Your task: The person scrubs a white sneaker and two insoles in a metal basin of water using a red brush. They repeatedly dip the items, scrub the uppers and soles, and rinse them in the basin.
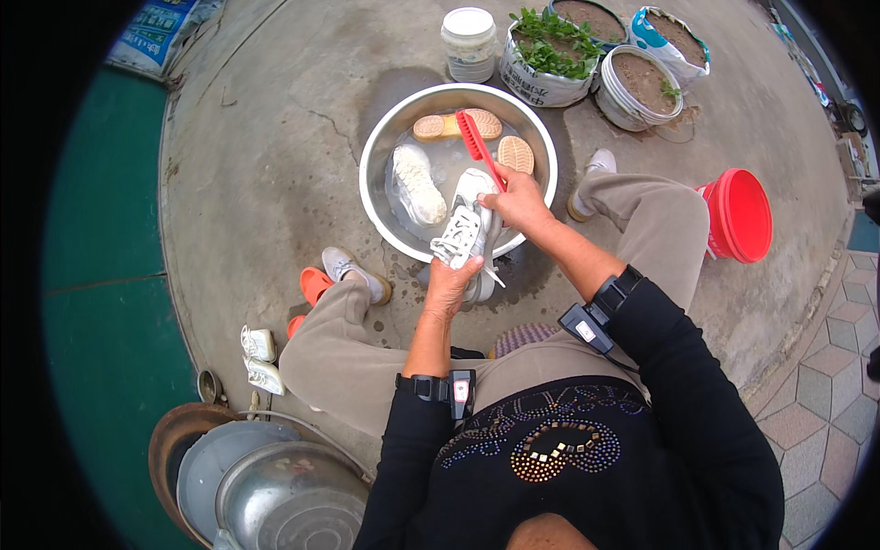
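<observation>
Over the near rim of a wide steel basin [368, 188], a white lace-up sneaker [464, 229] is held between my hands. My left hand [447, 286] is closed on its near end. My right hand [521, 200] grips a red scrubbing brush [473, 137] by the handle, its bristled head pointing up and left; the fingers also rest against the sneaker. Inside the basin, in shallow water, lie a white shoe [417, 185] on the left, a tan-soled shoe [458, 126] at the far side and another tan sole [515, 154] on the right.
Behind the basin stand a white lidded bucket [468, 46], a planter with green leaves [552, 50] and soil-filled pots [639, 87]. A red bucket [741, 217] is at my right. White shoes [261, 359], orange slippers [314, 285] and stacked metal basins [289, 495] lie left.
</observation>
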Demonstrator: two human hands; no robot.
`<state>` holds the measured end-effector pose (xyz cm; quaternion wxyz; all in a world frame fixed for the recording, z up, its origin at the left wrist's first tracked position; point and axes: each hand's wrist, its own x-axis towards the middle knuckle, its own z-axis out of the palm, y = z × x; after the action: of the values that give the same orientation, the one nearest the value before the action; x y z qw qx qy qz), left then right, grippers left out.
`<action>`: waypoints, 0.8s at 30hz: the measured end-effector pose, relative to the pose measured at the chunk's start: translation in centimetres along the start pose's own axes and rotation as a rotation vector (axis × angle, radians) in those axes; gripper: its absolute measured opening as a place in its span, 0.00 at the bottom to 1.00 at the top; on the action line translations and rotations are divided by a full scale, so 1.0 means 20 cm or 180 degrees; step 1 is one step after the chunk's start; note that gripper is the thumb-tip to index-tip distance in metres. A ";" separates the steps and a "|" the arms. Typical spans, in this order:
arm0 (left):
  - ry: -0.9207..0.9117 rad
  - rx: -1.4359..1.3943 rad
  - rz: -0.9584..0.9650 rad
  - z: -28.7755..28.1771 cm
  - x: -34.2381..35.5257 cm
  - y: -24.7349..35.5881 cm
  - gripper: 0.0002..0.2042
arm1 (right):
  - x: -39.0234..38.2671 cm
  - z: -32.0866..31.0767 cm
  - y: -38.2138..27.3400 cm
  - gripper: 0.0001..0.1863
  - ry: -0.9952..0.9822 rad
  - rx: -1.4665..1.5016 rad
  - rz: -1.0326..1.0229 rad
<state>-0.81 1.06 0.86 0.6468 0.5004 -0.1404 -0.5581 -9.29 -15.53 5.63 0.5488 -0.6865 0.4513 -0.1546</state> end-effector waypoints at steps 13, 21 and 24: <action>0.0586 -0.1512 0.0018 -0.04 0.07 -0.02 0.21 | -0.01 0.00 0.10 0.26 0.0483 -0.0615 -0.0543; 0.0879 -0.2066 -0.0309 -0.10 0.11 -0.03 0.22 | -0.49 0.06 0.13 0.23 -0.0819 -0.1958 -0.1082; 0.0714 -0.2052 -0.0241 -0.08 0.10 -0.03 0.21 | -0.40 0.11 0.11 0.22 -0.0396 -0.2233 -0.0896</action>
<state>0.72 0.13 -1.13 0.7619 0.3333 0.1339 -0.5389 -13.14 -7.87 5.25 0.2802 -0.8959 0.3440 -0.0228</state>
